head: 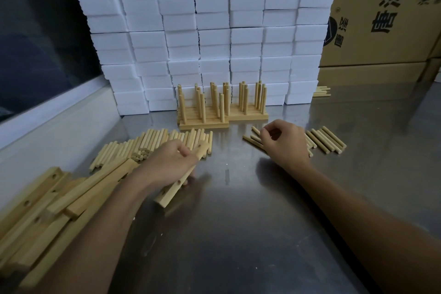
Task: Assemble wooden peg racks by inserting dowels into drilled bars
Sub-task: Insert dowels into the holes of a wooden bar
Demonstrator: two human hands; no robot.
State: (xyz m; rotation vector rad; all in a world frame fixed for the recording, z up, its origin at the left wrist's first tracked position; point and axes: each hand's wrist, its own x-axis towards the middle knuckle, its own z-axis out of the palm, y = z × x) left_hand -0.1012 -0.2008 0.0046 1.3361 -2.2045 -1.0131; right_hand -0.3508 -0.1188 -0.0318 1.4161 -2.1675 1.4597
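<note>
My left hand (170, 165) grips a drilled wooden bar (170, 193) that slants over the steel table, its holes facing up. My right hand (284, 142) rests on a loose row of dowels (325, 139) at the centre right, fingers curled down onto them; whether one is pinched I cannot tell. A big heap of dowels (152, 142) lies behind my left hand. More drilled bars (43, 207) are piled at the lower left. Several finished peg racks (222, 107) stand with their dowels upright at the back centre.
A tall wall of white foam blocks (214, 31) rises right behind the racks. Cardboard boxes (381, 19) stand at the back right, with a few dowels (322, 92) at their foot. A window sill (52, 112) borders the steel table (238, 234) on the left.
</note>
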